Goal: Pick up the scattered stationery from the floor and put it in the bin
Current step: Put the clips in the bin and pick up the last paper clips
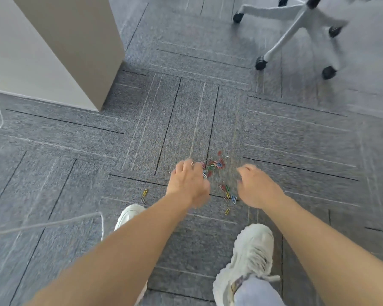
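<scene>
Several coloured paper clips (215,165) lie in a small pile on the grey carpet, just beyond my hands. A second loose group of clips (228,194) lies between my wrists. A yellow clip (144,192) sits apart to the left, and another yellow clip (227,211) lies nearer my feet. My left hand (188,182) hovers at the pile's left edge with its fingers curled, and silver clips stick out at its fingertips. My right hand (257,186) is blurred, to the right of the clips, with fingers loosely bent and nothing visible in it.
A beige cabinet (75,51) stands at the back left. A white office chair base (296,29) on black castors is at the back right. A thin white cable (44,225) runs across the carpet on the left. My white shoes (252,250) are below the clips.
</scene>
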A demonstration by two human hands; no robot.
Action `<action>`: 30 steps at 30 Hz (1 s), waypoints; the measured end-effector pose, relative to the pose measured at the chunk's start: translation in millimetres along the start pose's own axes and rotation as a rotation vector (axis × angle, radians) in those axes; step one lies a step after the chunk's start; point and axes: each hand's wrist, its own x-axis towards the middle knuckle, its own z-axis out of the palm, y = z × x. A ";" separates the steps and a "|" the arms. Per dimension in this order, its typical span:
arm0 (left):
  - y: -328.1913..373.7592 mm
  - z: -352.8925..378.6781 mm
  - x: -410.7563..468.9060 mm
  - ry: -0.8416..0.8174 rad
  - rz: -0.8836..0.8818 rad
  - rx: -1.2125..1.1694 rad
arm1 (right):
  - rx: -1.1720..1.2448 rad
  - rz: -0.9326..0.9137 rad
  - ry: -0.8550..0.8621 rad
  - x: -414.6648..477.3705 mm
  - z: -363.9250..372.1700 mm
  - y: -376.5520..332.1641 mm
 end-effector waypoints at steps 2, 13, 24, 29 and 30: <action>12.6 -15.4 -35.4 0.034 -0.094 -0.035 | 0.059 0.018 0.008 -34.4 -1.9 0.7; 26.2 14.7 -102.2 0.153 -0.294 -0.210 | 0.289 0.023 0.112 -121.4 49.4 34.4; -57.4 136.4 -8.0 0.074 -0.280 -0.222 | 0.257 0.092 -0.004 16.2 150.2 34.9; -108.2 175.9 15.2 0.159 -0.431 -0.121 | 0.239 0.159 -0.026 63.4 195.2 14.3; -116.5 182.4 19.4 0.163 -0.455 -0.087 | 0.252 0.198 -0.020 73.3 200.2 3.6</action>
